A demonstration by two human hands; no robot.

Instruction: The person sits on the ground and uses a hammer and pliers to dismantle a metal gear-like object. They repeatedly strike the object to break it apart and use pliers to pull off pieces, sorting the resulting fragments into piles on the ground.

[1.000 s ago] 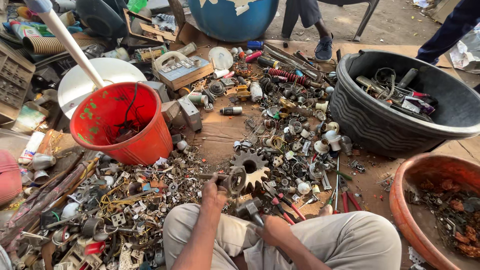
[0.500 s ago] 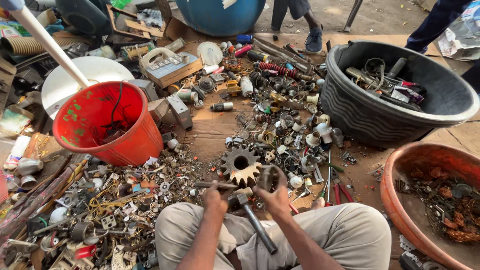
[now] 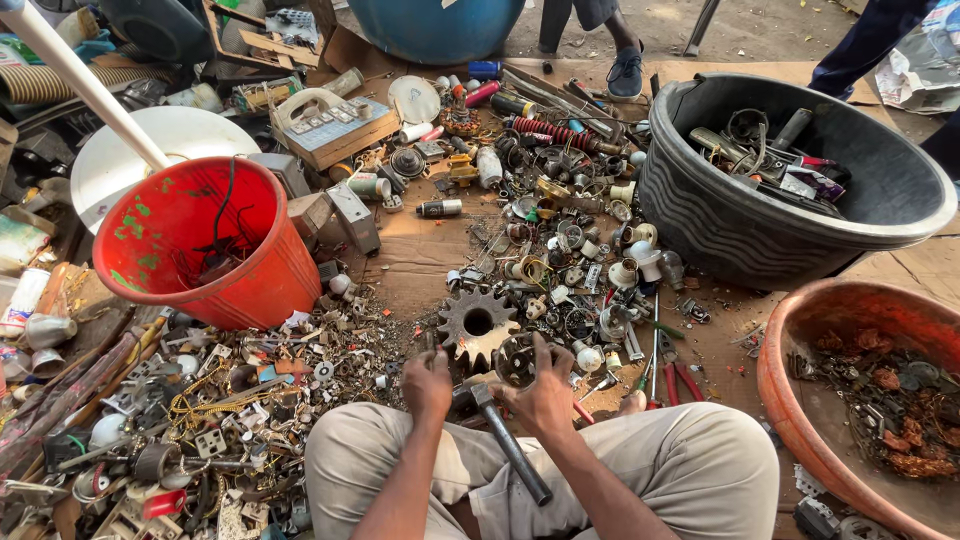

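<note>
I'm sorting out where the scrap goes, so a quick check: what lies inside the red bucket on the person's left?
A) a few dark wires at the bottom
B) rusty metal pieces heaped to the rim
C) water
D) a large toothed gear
A: the red bucket holds only some thin dark wires against its inner wall and bottom, while the toothed gear lies on the ground by the person's hands.

Bright, even daylight falls from above; shadows are soft and short. The red plastic bucket left of the hands glows saturated. Focus is sharp throughout, with wide-angle bending toward the edges and no glare.
</note>
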